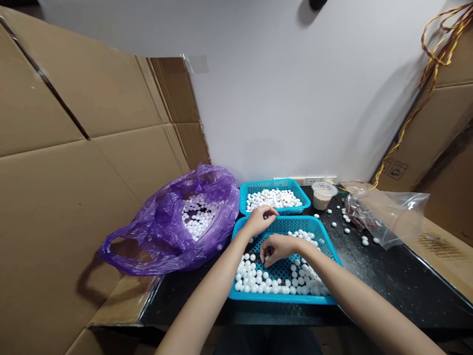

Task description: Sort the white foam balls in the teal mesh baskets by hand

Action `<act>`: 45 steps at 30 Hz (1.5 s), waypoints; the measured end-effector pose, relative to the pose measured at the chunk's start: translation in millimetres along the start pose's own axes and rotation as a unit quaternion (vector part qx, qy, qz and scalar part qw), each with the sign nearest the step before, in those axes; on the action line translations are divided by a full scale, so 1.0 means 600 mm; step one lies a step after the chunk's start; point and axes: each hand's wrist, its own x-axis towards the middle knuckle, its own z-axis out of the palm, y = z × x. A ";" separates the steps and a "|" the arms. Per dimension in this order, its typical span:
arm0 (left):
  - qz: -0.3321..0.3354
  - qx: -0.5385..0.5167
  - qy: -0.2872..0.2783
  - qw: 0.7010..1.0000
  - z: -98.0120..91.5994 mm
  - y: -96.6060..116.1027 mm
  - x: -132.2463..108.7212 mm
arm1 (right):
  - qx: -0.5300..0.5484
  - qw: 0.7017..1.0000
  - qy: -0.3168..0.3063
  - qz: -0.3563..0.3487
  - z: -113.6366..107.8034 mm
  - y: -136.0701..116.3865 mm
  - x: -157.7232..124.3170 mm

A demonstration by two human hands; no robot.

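Observation:
A blue plastic basket (284,298) stands in front of me, with many small white balls (254,281) heaped along its sides and near edge. My right hand (279,248) reaches down inside it, fingers bent together, and a white ball shows at the fingertips. Over the far rim of this basket hovers my left hand (261,220), its fingers curled in; what they hold, if anything, is hidden. Just behind is a second blue basket (242,195) of small white pieces (275,198), some with brownish marks.
To the left lies an open purple plastic bag (166,222) with white balls inside. A lidded clear cup (322,197) holds something beige. Loose white pieces (347,230) and a clear zip bag (391,217) with brown contents lie on the black table (399,281). Cardboard (74,207) flanks both sides.

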 end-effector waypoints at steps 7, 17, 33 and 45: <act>0.006 0.007 -0.001 1.000 -0.002 -0.004 0.000 | 0.029 0.999 -0.007 -0.017 0.002 0.003 0.004; -0.027 -0.036 0.048 0.998 -0.005 -0.021 0.008 | 0.343 0.924 0.164 -0.047 -0.059 -0.011 -0.028; 0.049 -0.010 0.155 0.987 -0.019 0.013 0.001 | 0.523 0.787 0.327 -0.031 -0.077 0.020 -0.026; 0.058 0.004 0.171 0.984 -0.022 0.005 0.003 | 0.533 0.785 0.313 -0.040 -0.073 0.028 -0.019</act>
